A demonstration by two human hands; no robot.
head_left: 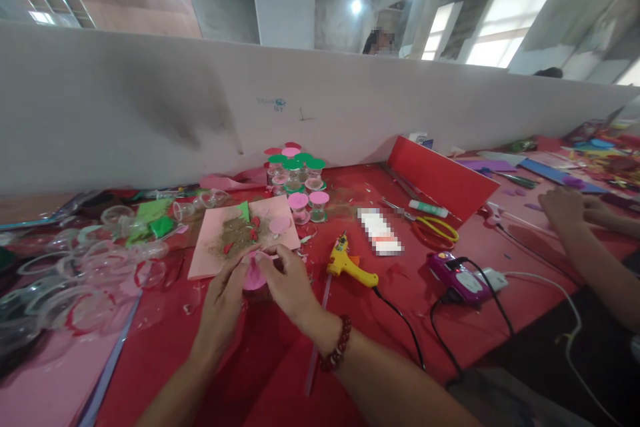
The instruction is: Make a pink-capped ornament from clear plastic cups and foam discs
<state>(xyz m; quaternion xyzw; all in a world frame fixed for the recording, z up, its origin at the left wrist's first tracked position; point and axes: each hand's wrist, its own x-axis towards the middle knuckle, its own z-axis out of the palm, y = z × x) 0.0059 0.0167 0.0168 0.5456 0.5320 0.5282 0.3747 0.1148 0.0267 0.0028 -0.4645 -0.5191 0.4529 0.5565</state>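
Observation:
My left hand (231, 285) and my right hand (290, 280) meet over the red table, fingers closed around a pink paper disc (254, 276). Whatever lies beneath the disc is hidden by the fingers. Just beyond them a pink sheet (205, 255) carries a heap of brown sandy grains (235, 237), red scraps and another pink disc (281, 225). Behind that sheet stand several small transparent hourglass-shaped pieces with green, pink or red disc tops (319, 198). A yellow glue gun (350, 265) lies to the right of my right hand, with a glue stick (323, 320) near its rear.
Transparent plastic cups (95, 267) are piled at the left. Right of the glue gun are a pixelated white item (381, 232), yellow-handled scissors (437, 230), a glue tube (429, 208) and a purple power strip (457, 280) with cables. Another person's hand (563, 207) works at far right.

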